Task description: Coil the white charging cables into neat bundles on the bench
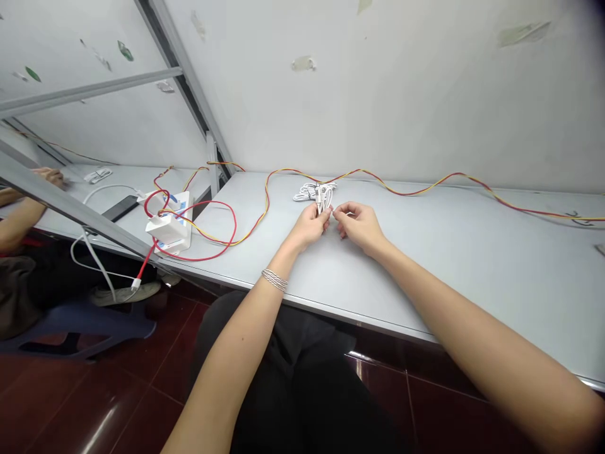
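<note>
My left hand (312, 225) is closed around a coiled white cable (324, 197), whose loops and plug end stick up above the fingers. Right beside it, my right hand (358, 225) has thumb and index finger pinched together close to the cable's side. Whatever lies in that pinch, if anything, is too small to make out. Just behind the held coil, more bundled white cable (307, 192) with a dark tie rests on the grey table (425, 265).
A red and yellow twisted wire (397, 191) runs along the table's back. To the left stand a power strip (186, 217) with white plugs, looped red cable (235, 221) and a phone (120, 209). Beyond a metal frame (189, 75), another person's hand (50, 176) rests at the neighbouring table.
</note>
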A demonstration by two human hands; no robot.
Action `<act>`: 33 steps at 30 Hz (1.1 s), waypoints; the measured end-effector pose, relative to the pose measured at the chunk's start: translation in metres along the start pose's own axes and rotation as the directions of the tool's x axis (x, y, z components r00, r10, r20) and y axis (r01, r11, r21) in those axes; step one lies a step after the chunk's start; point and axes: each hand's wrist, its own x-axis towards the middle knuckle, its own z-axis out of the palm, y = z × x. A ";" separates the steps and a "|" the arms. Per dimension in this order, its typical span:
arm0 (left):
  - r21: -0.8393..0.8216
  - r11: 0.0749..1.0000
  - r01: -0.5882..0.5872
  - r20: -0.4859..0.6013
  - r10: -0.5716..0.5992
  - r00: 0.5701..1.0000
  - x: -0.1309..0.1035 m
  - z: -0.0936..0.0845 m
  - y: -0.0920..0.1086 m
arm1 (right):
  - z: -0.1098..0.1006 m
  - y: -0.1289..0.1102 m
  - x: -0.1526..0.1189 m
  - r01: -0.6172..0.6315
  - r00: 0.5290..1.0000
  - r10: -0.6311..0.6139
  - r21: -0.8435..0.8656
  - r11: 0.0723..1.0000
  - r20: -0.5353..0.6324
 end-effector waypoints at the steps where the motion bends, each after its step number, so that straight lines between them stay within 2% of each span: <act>1: 0.019 1.000 -0.002 -0.014 0.002 1.000 0.001 0.000 -0.001 | 0.000 0.001 0.001 0.012 1.000 -0.012 -0.009 1.000 0.003; 8: 0.244 0.963 -0.118 -0.089 0.143 0.986 0.007 -0.005 -0.011 | -0.001 0.009 0.002 0.062 0.998 -0.061 -0.062 0.996 0.011; 13: 0.288 0.951 -0.116 -0.067 0.141 0.988 0.007 -0.006 -0.011 | -0.001 0.009 0.003 0.061 0.998 -0.059 -0.067 0.996 0.020; 19: 0.265 0.959 -0.104 -0.107 0.137 0.985 0.007 -0.006 -0.008 | 0.000 0.006 0.001 0.092 0.996 -0.092 -0.055 0.994 0.003; 23: 0.208 0.975 -0.082 -0.131 0.111 0.985 0.005 -0.005 -0.003 | -0.001 0.002 -0.003 0.231 0.970 -0.237 -0.112 0.967 -0.049; 26: 0.088 0.994 -0.068 -0.127 0.079 0.989 0.004 -0.003 0.001 | -0.001 -0.001 -0.008 0.362 0.932 -0.360 -0.191 0.913 0.045; 29: -0.007 0.998 -0.061 -0.132 0.059 0.989 0.003 -0.001 0.003 | 0.002 0.000 -0.014 0.409 0.911 -0.373 -0.265 0.873 0.177; 33: -0.067 0.997 -0.043 -0.171 0.031 0.985 0.001 0.002 0.006 | 0.008 0.002 -0.017 0.409 0.913 -0.379 -0.323 0.853 0.152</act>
